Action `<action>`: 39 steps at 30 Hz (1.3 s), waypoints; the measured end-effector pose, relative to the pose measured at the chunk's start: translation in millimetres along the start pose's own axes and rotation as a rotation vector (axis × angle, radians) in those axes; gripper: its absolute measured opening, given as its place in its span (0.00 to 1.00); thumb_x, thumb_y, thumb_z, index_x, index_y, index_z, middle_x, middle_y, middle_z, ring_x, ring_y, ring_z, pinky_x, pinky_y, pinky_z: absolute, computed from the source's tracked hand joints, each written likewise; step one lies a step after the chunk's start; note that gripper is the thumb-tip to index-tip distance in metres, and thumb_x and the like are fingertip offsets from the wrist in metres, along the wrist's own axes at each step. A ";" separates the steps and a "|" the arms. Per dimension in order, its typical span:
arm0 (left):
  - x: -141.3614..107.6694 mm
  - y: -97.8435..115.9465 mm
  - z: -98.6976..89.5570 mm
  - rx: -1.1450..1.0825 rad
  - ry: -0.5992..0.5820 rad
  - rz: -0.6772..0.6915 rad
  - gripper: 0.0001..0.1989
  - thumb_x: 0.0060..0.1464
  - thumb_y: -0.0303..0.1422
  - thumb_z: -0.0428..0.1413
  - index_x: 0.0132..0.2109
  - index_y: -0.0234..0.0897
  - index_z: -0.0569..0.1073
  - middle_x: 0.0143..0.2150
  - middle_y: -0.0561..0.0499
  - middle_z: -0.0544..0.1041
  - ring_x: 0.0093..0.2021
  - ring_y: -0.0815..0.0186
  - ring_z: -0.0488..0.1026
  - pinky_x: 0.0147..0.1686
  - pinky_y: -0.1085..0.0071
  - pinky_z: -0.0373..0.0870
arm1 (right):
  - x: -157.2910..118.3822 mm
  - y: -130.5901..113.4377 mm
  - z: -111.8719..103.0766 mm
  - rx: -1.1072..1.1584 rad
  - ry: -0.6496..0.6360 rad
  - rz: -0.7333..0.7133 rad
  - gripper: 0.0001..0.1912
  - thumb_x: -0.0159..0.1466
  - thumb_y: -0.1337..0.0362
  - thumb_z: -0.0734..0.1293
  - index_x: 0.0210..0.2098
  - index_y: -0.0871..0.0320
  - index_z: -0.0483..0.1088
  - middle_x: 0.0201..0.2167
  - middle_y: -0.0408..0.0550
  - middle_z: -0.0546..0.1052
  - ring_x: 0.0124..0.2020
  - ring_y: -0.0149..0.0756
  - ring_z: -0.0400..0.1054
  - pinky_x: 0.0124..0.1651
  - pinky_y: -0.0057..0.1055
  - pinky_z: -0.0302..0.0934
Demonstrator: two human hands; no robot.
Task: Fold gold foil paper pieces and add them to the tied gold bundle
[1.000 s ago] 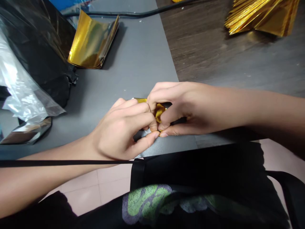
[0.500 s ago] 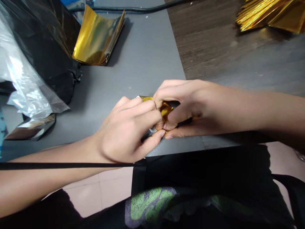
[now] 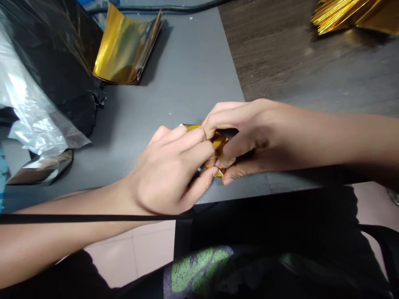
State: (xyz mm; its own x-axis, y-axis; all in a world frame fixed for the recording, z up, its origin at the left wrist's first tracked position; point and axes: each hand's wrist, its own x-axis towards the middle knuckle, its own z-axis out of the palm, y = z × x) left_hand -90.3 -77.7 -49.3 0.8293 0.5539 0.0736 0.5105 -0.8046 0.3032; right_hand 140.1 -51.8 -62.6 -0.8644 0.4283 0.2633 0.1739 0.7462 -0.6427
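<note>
Between my hands, close to the near table edge, is a sheet of gold foil paper, bent or folded and mostly covered by my fingers. My left hand lies over its left part, with thumb and forefinger pinched at the lower edge. From the right, my right hand arches over the sheet, its fingertips closed on it near the left fingers. A small white-edged gold corner shows between the two thumbs. How the paper is folded beneath the hands is hidden.
A curved stack of gold foil sheets stands at the upper left, near a black plastic bag and clear plastic. Below lies a silvery folded piece. More gold foil pieces sit upper right. A dark cable crosses the back.
My right thumb has shifted slightly right and down, away from the left thumb, so a gold corner now shows between them. The left hand stays nearly in place.
</note>
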 end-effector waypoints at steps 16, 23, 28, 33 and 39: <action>-2.6 -7.8 -1.9 -0.070 0.007 0.064 0.09 0.66 0.38 0.53 0.39 0.38 0.71 0.37 0.51 0.74 0.36 0.63 0.68 0.36 0.65 0.53 | -0.6 4.3 -6.0 0.093 -0.066 -0.013 0.06 0.69 0.64 0.70 0.35 0.55 0.79 0.43 0.46 0.76 0.50 0.36 0.66 0.53 0.32 0.62; -2.1 -11.1 0.5 -0.154 0.029 0.063 0.09 0.66 0.37 0.54 0.38 0.38 0.71 0.35 0.52 0.75 0.36 0.64 0.67 0.38 0.66 0.54 | 0.1 7.0 -6.1 0.099 -0.076 -0.021 0.05 0.69 0.65 0.70 0.36 0.57 0.78 0.45 0.47 0.76 0.51 0.37 0.67 0.53 0.34 0.61; -1.8 -12.0 0.3 -0.212 0.004 0.081 0.07 0.67 0.34 0.53 0.38 0.39 0.71 0.37 0.53 0.75 0.37 0.65 0.67 0.40 0.66 0.55 | 0.2 6.4 -6.9 0.095 -0.091 -0.001 0.07 0.70 0.63 0.69 0.37 0.56 0.79 0.45 0.45 0.76 0.51 0.36 0.67 0.54 0.34 0.61; -3.0 -8.9 0.2 -0.160 0.005 0.059 0.07 0.66 0.33 0.52 0.37 0.39 0.70 0.36 0.52 0.74 0.36 0.64 0.66 0.39 0.65 0.53 | -0.4 4.9 -7.3 0.087 -0.092 -0.010 0.10 0.72 0.63 0.67 0.36 0.57 0.78 0.46 0.46 0.75 0.52 0.37 0.66 0.57 0.35 0.60; -1.4 -7.3 0.3 -0.124 0.001 0.042 0.08 0.65 0.34 0.52 0.37 0.38 0.71 0.35 0.51 0.74 0.37 0.63 0.66 0.38 0.65 0.53 | -0.3 3.3 -7.0 0.076 -0.088 -0.002 0.10 0.71 0.65 0.67 0.35 0.56 0.79 0.45 0.46 0.75 0.51 0.36 0.65 0.54 0.34 0.61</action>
State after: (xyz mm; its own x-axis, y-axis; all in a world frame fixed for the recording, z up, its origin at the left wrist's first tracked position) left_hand -95.1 -72.7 -52.0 0.8490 0.5207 0.0898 0.4435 -0.7946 0.4146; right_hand 144.3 -45.9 -59.7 -0.9035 0.3777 0.2025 0.1386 0.7046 -0.6959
